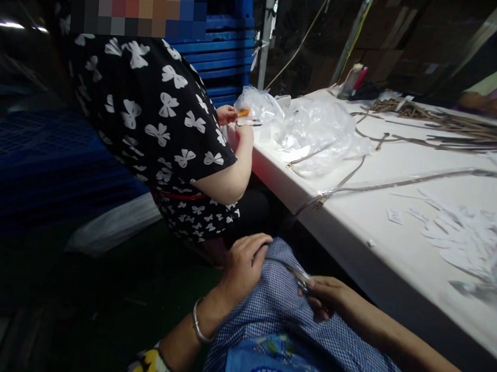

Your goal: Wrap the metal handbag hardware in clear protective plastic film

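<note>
Above my lap, a thin greyish strap (284,262) with a shiny, partly clear covering runs between my two hands. My left hand (242,269), a silver bangle on its wrist, is closed around the strap's left end. At the other end, my right hand (324,294) pinches the strap near a small metallic part, blurred and partly hidden by the fingers. Both hands rest close to a blue checked apron (267,303) over my knees.
A white table (355,225) stands to the right with thin brown straps (419,175), clear plastic bags (318,128) and white paper tags (458,236). At left, a co-worker (160,115) handles a small orange-handled item. Blue crates (222,51) are stacked behind.
</note>
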Tool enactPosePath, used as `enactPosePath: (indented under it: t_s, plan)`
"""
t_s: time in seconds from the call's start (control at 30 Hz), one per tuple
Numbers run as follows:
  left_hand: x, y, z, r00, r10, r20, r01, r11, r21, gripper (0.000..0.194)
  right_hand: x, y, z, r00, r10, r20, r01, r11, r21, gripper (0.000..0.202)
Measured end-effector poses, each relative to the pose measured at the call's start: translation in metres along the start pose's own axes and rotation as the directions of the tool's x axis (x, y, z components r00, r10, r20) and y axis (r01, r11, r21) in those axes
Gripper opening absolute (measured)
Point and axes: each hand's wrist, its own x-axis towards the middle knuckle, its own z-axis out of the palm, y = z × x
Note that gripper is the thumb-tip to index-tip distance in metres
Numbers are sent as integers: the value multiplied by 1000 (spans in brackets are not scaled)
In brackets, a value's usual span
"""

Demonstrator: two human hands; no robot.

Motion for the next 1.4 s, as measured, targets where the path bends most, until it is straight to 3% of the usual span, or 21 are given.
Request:
enactPosePath:
  t_s: [0.1, 0.17, 0.27, 0.37, 0.4, 0.47, 0.57, 0.67, 0.73, 0.8, 0.87, 1.03, 1.1, 1.2, 1.27, 1.3, 1.4]
  plan:
    - [-21, -1, 17, 958, 184, 218, -178, 983, -46, 36, -5, -4, 3, 995, 10, 100, -40, 953, 301, 31]
    - [-30, -3, 29, 941, 222, 254, -206, 974, -91, 46, -8, -10, 7, 991, -26, 133, -31, 912, 408, 28]
    - [-28, -9, 44, 974, 112, 196, -83, 985, -149, 37, -12, -24, 11, 984, -106, 143, 28, 885, 464, 28]
    - [-17, -9, 51, 981, -17, 195, 62, 971, -229, 34, -16, -43, 11, 966, -257, 18, 228, 883, 411, 31]
    - [-14, -7, 53, 977, -32, 213, 90, 958, -271, 36, -17, -49, 10, 940, -334, -66, 335, 873, 355, 33]
    - [-12, 0, 53, 963, -32, 267, 133, 920, -369, 37, -17, -58, 7, 839, -487, -243, 534, 825, 186, 38]
    - [-15, 12, 52, 939, -40, 341, 219, 834, -505, 40, -13, -60, 2, 667, -643, -376, 664, 742, -91, 43]
    - [-20, 21, 51, 903, -80, 421, 341, 730, -593, 42, -4, -49, -5, 538, -781, -318, 638, 624, -451, 38]
    - [-23, 26, 50, 868, -107, 485, 423, 671, -609, 42, 4, -40, -12, 466, -864, -191, 555, 453, -698, 33]
    - [-26, 28, 46, 831, -130, 541, 490, 631, -602, 41, 10, -31, -21, 442, -895, -56, 470, 284, -836, 35]
    - [-27, 30, 40, 804, -146, 576, 536, 598, -596, 42, 14, -23, -29, 480, -876, 46, 427, 188, -885, 41]
    - [-26, 29, 21, 732, -239, 638, 655, 505, -563, 42, 10, -12, -35, 679, -695, 234, 426, 114, -897, 35]
    - [-23, 28, 16, 686, -274, 674, 709, 461, -534, 42, 7, -9, -34, 729, -639, 246, 391, 93, -916, 25]
    - [-15, 23, 10, 645, -318, 695, 749, 446, -490, 45, 4, -5, -33, 782, -595, 186, 293, 87, -952, 28]
    - [-9, 18, 7, 664, -341, 666, 718, 538, -441, 49, 3, -2, -33, 813, -568, 127, 242, 132, -961, 28]
    - [-5, 15, 4, 698, -340, 631, 666, 631, -397, 51, 3, 0, -33, 833, -546, 88, 218, 177, -960, 28]
    - [2, 9, -4, 852, -233, 469, 322, 939, -120, 45, 4, 7, -33, 910, -411, -48, 135, 406, -904, 32]
